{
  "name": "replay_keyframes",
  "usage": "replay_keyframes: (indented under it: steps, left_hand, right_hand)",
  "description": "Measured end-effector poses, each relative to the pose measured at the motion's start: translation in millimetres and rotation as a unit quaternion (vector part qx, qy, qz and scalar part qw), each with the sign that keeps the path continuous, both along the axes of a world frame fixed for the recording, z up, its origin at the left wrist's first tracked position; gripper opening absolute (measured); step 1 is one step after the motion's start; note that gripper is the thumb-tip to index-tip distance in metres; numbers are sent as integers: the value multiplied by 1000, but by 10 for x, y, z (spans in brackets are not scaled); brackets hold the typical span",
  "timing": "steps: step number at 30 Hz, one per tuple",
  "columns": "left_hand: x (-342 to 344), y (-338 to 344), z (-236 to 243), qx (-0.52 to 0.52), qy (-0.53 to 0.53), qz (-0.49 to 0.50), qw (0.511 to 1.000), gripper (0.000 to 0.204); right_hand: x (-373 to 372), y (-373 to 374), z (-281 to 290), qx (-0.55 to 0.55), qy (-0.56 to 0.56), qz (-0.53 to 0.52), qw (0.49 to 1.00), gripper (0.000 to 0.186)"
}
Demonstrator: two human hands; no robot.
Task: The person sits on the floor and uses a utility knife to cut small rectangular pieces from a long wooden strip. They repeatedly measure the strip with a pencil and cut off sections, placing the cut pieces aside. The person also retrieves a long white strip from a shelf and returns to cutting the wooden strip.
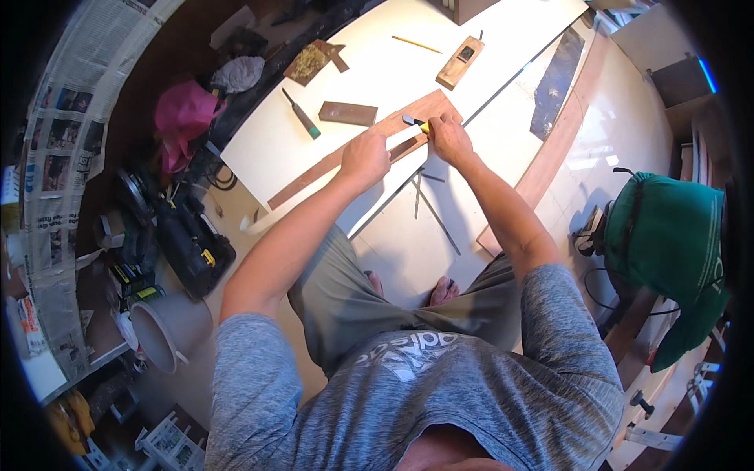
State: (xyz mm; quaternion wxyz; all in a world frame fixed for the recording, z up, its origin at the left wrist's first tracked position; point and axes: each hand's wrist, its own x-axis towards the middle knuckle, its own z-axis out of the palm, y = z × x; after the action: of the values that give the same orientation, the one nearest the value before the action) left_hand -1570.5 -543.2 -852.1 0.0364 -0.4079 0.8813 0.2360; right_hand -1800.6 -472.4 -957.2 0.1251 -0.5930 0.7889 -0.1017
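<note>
My left hand (366, 159) is closed on a long white strip (404, 138), whose free end curls off beside my forearm. Between the fingers of my right hand (451, 140) is a yellow and black utility knife (425, 126), its grey end pointing left. The knife meets the strip close to my right fingertips; whether it touches cannot be made out. Beneath both hands a long reddish-brown board (314, 174) lies slantwise on the white tabletop (259, 145). A brown block (348, 114) rests just beyond my left hand.
On the tabletop lie a green-handled chisel (302, 115), a pencil (416, 44), a wooden hand plane (460, 63) and wood shavings (308, 61). Thin dark strips (434, 212) lie below the table edge. A grey bucket (169, 330) stands left, a green cloth-covered object (664, 239) right.
</note>
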Motion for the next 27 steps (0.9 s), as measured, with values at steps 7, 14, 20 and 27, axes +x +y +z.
replay_keyframes:
  steps: [7, 14, 20, 27]
  left_hand:
    - [-239, 1, -809, 2, 61, 29, 998, 27]
    - [-67, 40, -1176, -6, 170, 38, 985, 31]
    - [97, -32, -1144, -83, 92, 58, 991, 30]
    - [122, -70, -1099, -89, 88, 60, 990, 35]
  right_hand:
    - [-109, 350, 13, -103, -241, -327, 908, 40]
    - [234, 702, 59, -56, -298, -338, 891, 38]
    - [125, 499, -237, -131, -172, -292, 932, 34]
    - [-348, 100, -202, -100, -217, -251, 938, 33]
